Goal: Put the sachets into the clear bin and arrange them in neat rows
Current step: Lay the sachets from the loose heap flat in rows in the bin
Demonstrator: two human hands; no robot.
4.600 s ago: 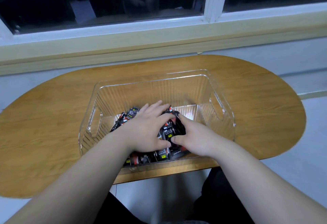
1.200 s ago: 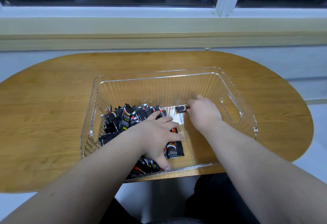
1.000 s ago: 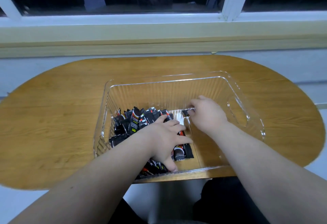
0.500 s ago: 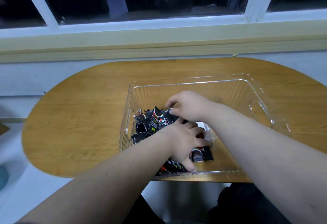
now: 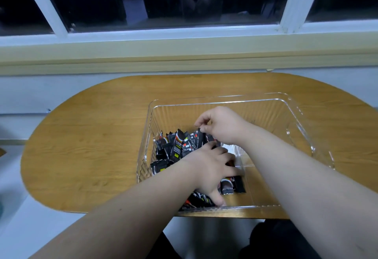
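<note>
A clear bin [image 5: 294, 115] stands on the wooden table [image 5: 92, 146]. Several black sachets [image 5: 177, 146] with red and white print stand bunched upright in its left half. My left hand [image 5: 210, 168] lies flat with spread fingers against the right side of the bunch, and a few sachets [image 5: 231, 187] lie flat under it. My right hand [image 5: 221, 123] is above the back of the bunch and pinches the top of one upright sachet [image 5: 201, 136] between thumb and fingers. The right half of the bin holds nothing.
The oval table stands against a wall under a window sill [image 5: 184, 50]. Dark window panes are behind it. The bin sits on the right part of the table, close to its near edge. Pale floor [image 5: 16, 217] shows at the lower left.
My right hand has brought a sachet from the bin's right side over to the bunch at the left. My left hand has stayed against the sachets. The view has swung left.
</note>
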